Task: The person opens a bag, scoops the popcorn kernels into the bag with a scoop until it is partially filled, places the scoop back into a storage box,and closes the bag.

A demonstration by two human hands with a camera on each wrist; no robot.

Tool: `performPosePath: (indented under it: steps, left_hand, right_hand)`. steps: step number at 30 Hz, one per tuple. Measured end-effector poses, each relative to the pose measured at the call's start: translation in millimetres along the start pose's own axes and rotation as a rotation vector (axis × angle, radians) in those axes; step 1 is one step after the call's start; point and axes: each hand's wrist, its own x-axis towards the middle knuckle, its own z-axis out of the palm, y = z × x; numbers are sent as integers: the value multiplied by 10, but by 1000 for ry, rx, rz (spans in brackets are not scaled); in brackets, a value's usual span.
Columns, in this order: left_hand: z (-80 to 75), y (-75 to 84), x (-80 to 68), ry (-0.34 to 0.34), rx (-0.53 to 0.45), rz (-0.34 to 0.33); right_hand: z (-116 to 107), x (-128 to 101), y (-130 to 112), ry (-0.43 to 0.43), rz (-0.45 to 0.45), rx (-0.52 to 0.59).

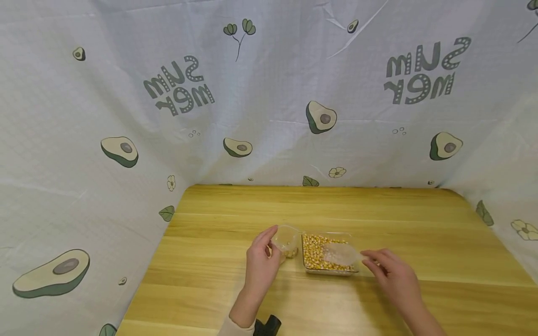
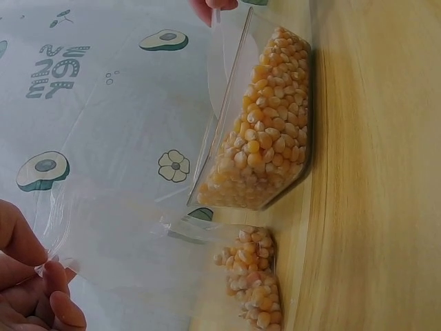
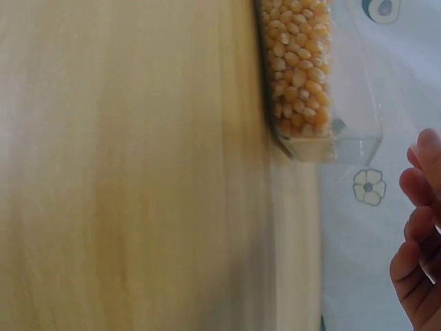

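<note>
Two clear containers of corn kernels sit side by side near the middle of a wooden table (image 1: pixel 378 219): a small plastic bag (image 1: pixel 287 241) with a little heap of kernels at its bottom, and just to its right a rectangular tub (image 1: pixel 325 254) filled almost to the brim. The left hand (image 1: pixel 261 261) pinches the bag's open rim between thumb and fingers, holding it upright; the left wrist view shows the thin film stretched from the fingertips (image 2: pixel 58 303) down to the kernels. The right hand (image 1: pixel 392 275), fingers curled, grips the handle of a transparent scoop (image 1: pixel 342 254) lying over the tub's near right corner. Behind and on both sides hangs a white cloth (image 1: pixel 269 93) printed with avocados, flowers and the word "SUMMER".
</note>
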Motion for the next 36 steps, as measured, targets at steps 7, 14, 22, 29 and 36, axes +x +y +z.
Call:
performPosePath:
  steps: [7, 14, 22, 29, 36]
  left_hand:
    - [2, -7, 6, 12, 2, 0]
    - [4, -11, 3, 0, -4, -14]
    - [2, -4, -6, -6, 0, -9]
    - [10, 11, -2, -2, 4, -9]
    - [25, 0, -6, -2, 5, -14]
  right_hand:
    - [113, -26, 5, -20, 33, -46]
    - [200, -31, -30, -23, 129, 4]
    - [266, -71, 8, 37, 234, 119]
    - [300, -104, 5, 66, 316, 169]
    - [310, -144, -5, 57, 409, 208]
